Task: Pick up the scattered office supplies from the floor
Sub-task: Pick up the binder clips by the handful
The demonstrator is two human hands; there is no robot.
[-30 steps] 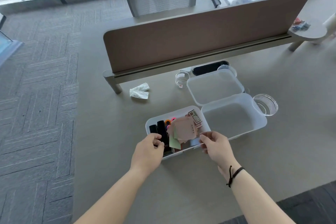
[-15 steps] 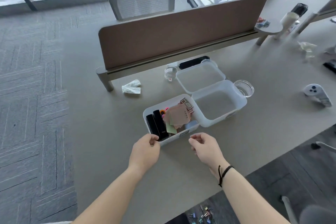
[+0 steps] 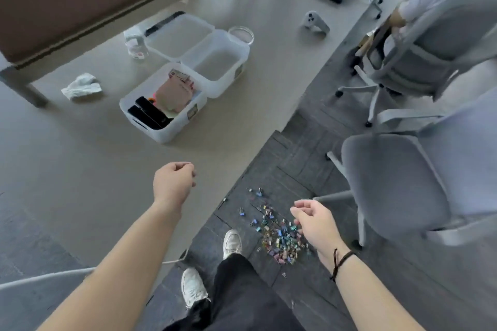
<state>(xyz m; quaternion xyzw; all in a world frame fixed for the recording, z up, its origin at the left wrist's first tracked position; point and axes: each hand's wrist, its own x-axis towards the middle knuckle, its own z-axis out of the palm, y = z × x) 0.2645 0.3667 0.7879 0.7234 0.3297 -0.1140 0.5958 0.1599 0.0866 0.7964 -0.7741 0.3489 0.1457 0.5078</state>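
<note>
A heap of small coloured binder clips (image 3: 279, 234) lies scattered on the dark carpet beside the desk edge, a few strays further up and left. My right hand (image 3: 314, 223) hovers above the right side of the heap, fingers loosely curled and holding nothing. My left hand (image 3: 173, 183) hangs over the desk top near its edge, fingers loosely curled, nothing in it. On the desk stands a white plastic box (image 3: 166, 134) with black items, pink and green notes inside. Behind it sits an empty white box (image 3: 242, 54) with its lid open.
A grey office chair (image 3: 398, 188) stands close on the right of the clips, another chair (image 3: 419, 56) with a person behind it. My feet in white shoes (image 3: 232, 240) are left of the heap. A crumpled tissue (image 3: 80, 87), a glass dish (image 3: 242, 34) and a controller (image 3: 316, 23) lie on the desk.
My view has swung down and right, off the desk to the floor, bringing the clips into sight. Both hands have left the white box; the right hand now hangs over the clips.
</note>
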